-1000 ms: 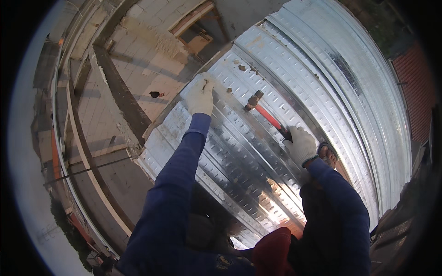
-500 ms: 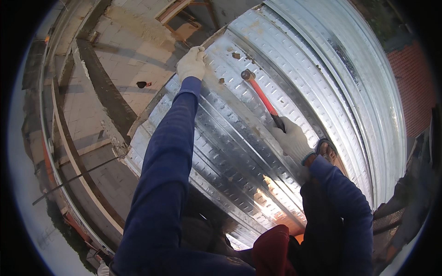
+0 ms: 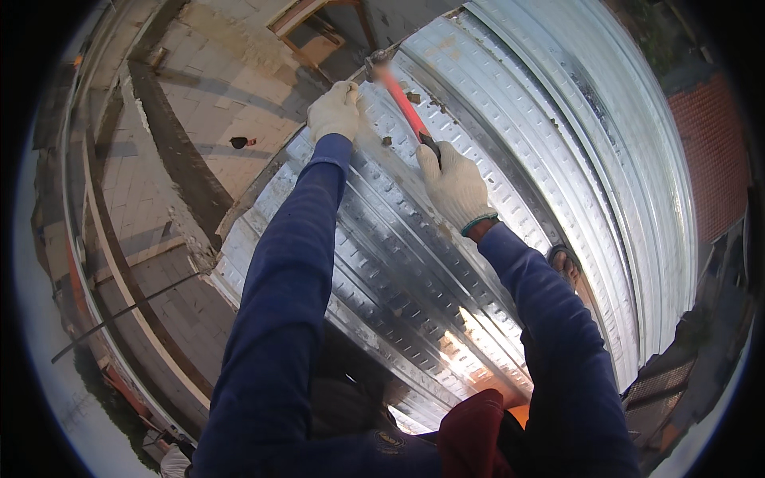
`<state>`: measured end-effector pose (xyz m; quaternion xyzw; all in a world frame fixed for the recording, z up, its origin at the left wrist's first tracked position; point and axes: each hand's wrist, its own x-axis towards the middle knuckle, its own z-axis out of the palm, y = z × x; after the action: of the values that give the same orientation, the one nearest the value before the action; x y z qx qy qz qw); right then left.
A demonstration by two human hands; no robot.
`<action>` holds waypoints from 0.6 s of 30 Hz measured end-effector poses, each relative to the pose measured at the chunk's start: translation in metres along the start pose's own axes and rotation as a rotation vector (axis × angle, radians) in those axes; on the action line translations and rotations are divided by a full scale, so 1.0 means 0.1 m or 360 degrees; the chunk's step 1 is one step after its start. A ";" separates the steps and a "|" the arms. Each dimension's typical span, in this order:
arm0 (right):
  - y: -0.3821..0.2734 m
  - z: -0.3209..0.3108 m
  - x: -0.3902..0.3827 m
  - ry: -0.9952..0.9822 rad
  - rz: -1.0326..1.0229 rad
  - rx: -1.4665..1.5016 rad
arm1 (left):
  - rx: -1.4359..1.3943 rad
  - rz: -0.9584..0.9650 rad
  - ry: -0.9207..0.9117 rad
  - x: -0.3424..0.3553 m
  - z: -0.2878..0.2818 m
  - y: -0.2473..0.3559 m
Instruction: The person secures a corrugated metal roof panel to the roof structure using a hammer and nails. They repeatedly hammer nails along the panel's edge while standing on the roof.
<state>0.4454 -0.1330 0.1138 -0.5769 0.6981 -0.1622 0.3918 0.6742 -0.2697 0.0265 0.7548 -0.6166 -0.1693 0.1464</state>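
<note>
My right hand (image 3: 458, 187), in a white knit glove, is wrapped round the black grip of a hammer (image 3: 402, 103). The hammer's red shaft points up and left, and its head is just beyond the edge of the ribbed metal decking sheets (image 3: 382, 255). My left hand (image 3: 333, 115), gloved alike, is at that far edge with its fingers pinched together. What they hold, if anything, is too small to make out. A short gap separates the hammer head from my left fingers.
Beyond the sheet edge, on the left, lies a lower block surface crossed by a rough concrete beam (image 3: 179, 151) and a long timber (image 3: 131, 275). A wooden frame (image 3: 323, 36) stands at the top. Crumbs of debris (image 3: 413, 97) dot the sheets. A foot (image 3: 567, 267) rests on them at right.
My right hand has moved up and left with the hammer, bringing its head from over the sheets to their far edge. My left hand stays nearly in place.
</note>
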 end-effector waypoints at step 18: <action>-0.05 0.49 0.07 0.0383 -0.0169 0.0313 | 0.0170 0.0117 0.0032 0.05 0.08 -0.06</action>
<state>0.4847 -0.1293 0.0831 -0.5483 0.6892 -0.3182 0.3509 0.6765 -0.2737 0.0164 0.7401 -0.6504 -0.1232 0.1183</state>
